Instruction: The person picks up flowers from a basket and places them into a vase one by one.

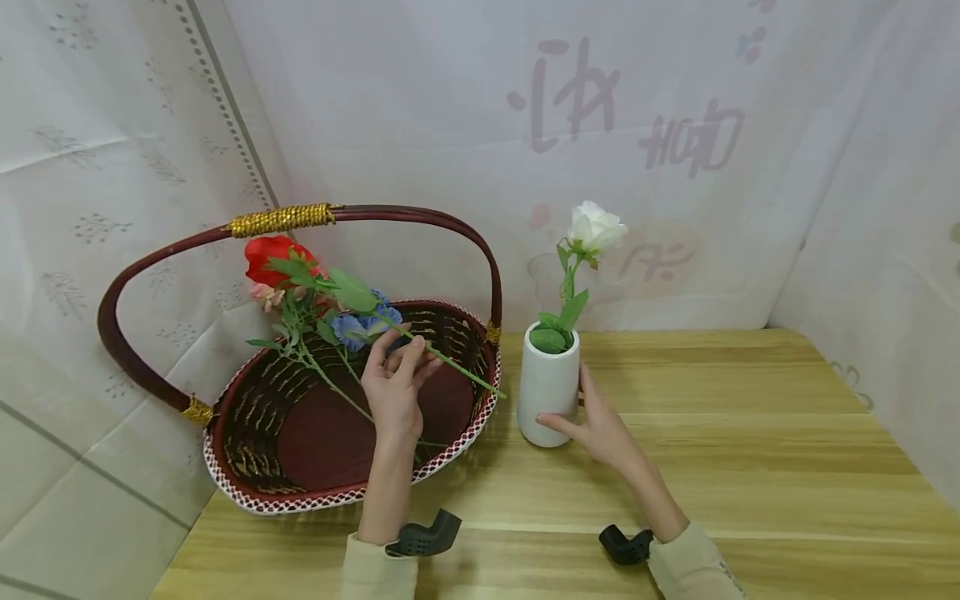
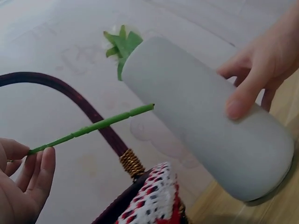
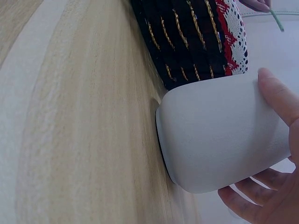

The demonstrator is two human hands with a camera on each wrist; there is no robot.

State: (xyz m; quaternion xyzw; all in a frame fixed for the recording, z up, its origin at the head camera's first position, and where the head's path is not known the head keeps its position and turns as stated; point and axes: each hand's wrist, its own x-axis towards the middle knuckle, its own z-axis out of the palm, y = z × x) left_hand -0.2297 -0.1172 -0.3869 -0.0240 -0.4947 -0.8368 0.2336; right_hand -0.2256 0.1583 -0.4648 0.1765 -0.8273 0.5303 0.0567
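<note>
My left hand [image 1: 393,390] pinches the green stem [image 2: 93,127] of an artificial red flower [image 1: 268,260] between thumb and fingers, above the basket. The stem slants down to the right, and its cut end points toward the vase, apart from it. My right hand [image 1: 602,427] grips the white vase [image 1: 546,392] from its right side, thumb in front and the other fingers mostly behind it. The vase stands upright on the table. A white rose [image 1: 596,227] with green leaves rises from its mouth; the lower stem is hidden inside.
A dark woven basket [image 1: 258,502] with a tall arched handle [image 1: 420,213] stands left of the vase. Blue flowers [image 1: 352,331] and pale pink ones [image 1: 266,296] lean in it. Beneath is a wooden table [image 1: 750,467]; printed cloth [image 1: 420,100] hangs behind.
</note>
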